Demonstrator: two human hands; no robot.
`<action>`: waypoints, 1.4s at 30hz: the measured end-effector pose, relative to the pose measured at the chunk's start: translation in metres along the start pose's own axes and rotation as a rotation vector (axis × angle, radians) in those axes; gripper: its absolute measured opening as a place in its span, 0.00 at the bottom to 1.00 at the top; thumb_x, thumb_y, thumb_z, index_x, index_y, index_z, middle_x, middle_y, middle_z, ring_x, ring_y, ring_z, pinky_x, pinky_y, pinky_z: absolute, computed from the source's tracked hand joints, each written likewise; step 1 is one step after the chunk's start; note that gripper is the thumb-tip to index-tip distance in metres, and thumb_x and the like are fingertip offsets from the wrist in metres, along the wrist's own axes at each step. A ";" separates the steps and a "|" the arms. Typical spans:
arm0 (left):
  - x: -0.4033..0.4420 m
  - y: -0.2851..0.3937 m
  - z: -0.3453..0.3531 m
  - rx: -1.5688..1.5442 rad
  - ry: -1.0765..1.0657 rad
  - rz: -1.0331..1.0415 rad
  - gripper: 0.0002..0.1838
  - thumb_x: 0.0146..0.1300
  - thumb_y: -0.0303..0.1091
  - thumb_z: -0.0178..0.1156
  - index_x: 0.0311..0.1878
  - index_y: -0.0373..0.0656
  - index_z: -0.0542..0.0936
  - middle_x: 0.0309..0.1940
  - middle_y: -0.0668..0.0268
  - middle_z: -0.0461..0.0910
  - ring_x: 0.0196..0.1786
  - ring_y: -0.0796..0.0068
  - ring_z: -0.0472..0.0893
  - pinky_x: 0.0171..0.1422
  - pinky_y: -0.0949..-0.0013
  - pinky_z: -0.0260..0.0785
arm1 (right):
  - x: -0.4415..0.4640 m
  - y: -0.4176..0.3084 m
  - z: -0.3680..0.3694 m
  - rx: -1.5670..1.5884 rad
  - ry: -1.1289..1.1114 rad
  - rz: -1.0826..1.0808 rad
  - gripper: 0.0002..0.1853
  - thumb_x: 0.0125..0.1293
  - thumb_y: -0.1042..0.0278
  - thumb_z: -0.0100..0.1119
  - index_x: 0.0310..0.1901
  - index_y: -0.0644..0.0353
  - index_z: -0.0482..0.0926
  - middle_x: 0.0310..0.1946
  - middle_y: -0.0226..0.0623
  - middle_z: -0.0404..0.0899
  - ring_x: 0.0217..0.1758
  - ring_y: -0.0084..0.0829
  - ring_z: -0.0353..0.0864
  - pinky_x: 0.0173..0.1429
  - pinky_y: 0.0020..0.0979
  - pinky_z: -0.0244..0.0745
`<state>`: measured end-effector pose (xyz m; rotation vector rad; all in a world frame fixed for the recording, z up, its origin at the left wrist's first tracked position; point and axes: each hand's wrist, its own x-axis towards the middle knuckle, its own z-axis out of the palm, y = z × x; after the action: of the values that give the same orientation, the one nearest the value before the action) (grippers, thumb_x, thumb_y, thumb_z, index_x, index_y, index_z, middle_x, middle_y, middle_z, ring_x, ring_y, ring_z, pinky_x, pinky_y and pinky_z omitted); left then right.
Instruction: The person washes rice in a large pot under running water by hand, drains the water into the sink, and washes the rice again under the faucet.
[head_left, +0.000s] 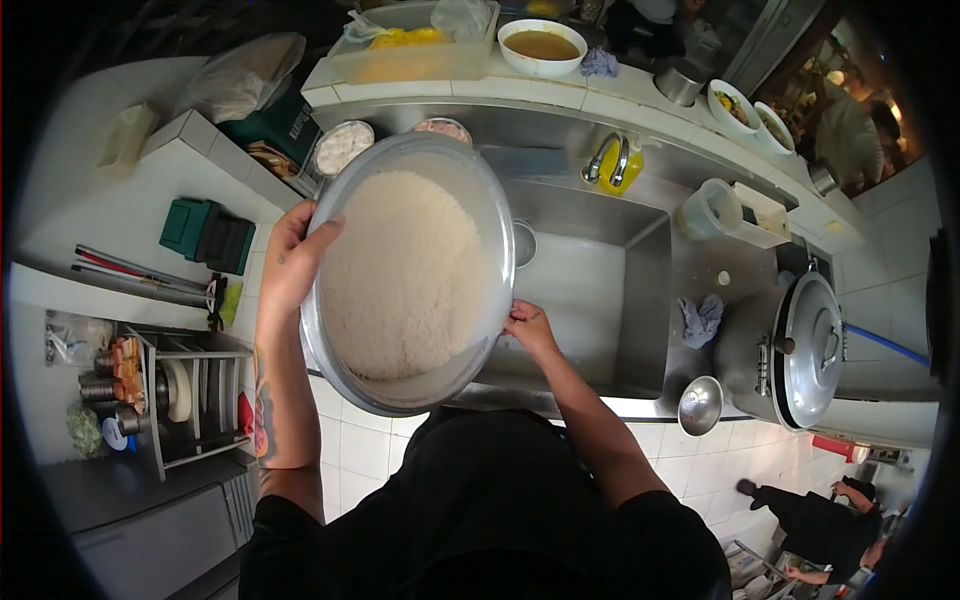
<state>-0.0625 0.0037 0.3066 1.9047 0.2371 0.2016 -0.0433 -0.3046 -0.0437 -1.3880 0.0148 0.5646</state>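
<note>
A large round grey pot point(490, 185) is tilted toward me at the left of the sink, with white rice point(405, 275) spread inside it. My left hand point(290, 260) grips its left rim, the thumb over the edge. On the opposite side, my right hand point(528, 328) has its fingers closed on the pot's right edge; part of its grip is hidden. Right of the pot lies the steel sink point(590, 300), with a small metal bowl point(525, 243) partly hidden behind the rim.
A curved faucet point(607, 158) rises behind the sink, beside a yellow bottle point(628, 168). At right stands a big lidded stockpot point(812, 350), near a steel bowl point(700, 405) and a crumpled cloth point(701, 320). A soup bowl point(542, 47) sits on the ledge. Another person point(815, 520) is at lower right.
</note>
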 end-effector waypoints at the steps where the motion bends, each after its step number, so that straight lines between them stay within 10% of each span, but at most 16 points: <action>1: 0.000 0.001 0.001 0.010 0.007 0.001 0.09 0.65 0.34 0.60 0.30 0.43 0.73 0.25 0.79 0.68 0.32 0.89 0.64 0.37 0.77 0.54 | 0.000 -0.001 0.000 0.003 -0.002 0.001 0.20 0.64 0.82 0.59 0.58 0.69 0.75 0.38 0.42 0.84 0.37 0.30 0.85 0.40 0.30 0.82; 22: 0.011 -0.019 -0.024 -0.010 0.051 -0.052 0.07 0.65 0.33 0.61 0.35 0.40 0.78 0.27 0.77 0.74 0.32 0.87 0.68 0.40 0.79 0.58 | -0.010 -0.033 0.000 0.230 -0.026 0.240 0.14 0.64 0.75 0.61 0.52 0.58 0.81 0.41 0.31 0.83 0.41 0.26 0.82 0.48 0.30 0.78; 26: 0.013 -0.061 -0.046 -0.131 0.135 -0.097 0.10 0.64 0.36 0.62 0.38 0.38 0.81 0.28 0.74 0.77 0.32 0.84 0.72 0.40 0.78 0.61 | -0.006 -0.047 -0.012 0.321 0.045 0.138 0.13 0.64 0.68 0.62 0.49 0.60 0.82 0.39 0.31 0.83 0.39 0.25 0.81 0.47 0.30 0.76; 28: 0.007 -0.074 -0.035 -0.164 0.517 -0.199 0.10 0.64 0.37 0.62 0.37 0.39 0.81 0.30 0.73 0.78 0.35 0.83 0.73 0.44 0.76 0.64 | -0.010 -0.062 -0.024 0.318 0.109 0.126 0.13 0.63 0.66 0.63 0.48 0.61 0.82 0.38 0.31 0.83 0.39 0.24 0.80 0.46 0.30 0.75; 35: -0.024 -0.106 0.061 -0.427 0.243 -0.313 0.08 0.66 0.38 0.60 0.35 0.44 0.79 0.34 0.68 0.82 0.40 0.78 0.77 0.52 0.73 0.65 | -0.037 -0.107 -0.132 -0.065 0.509 -0.029 0.13 0.63 0.64 0.61 0.43 0.65 0.84 0.37 0.33 0.85 0.41 0.26 0.79 0.49 0.27 0.71; 42: -0.056 -0.162 0.186 -0.445 0.079 -0.447 0.10 0.65 0.34 0.59 0.44 0.37 0.78 0.34 0.66 0.81 0.35 0.77 0.78 0.40 0.73 0.69 | -0.016 -0.124 -0.241 -0.754 0.655 0.012 0.17 0.65 0.58 0.57 0.42 0.65 0.83 0.39 0.45 0.86 0.47 0.44 0.84 0.50 0.39 0.76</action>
<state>-0.0801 -0.1259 0.0903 1.3650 0.6108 0.0219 0.0661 -0.5427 0.0268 -2.2629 0.3690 0.0854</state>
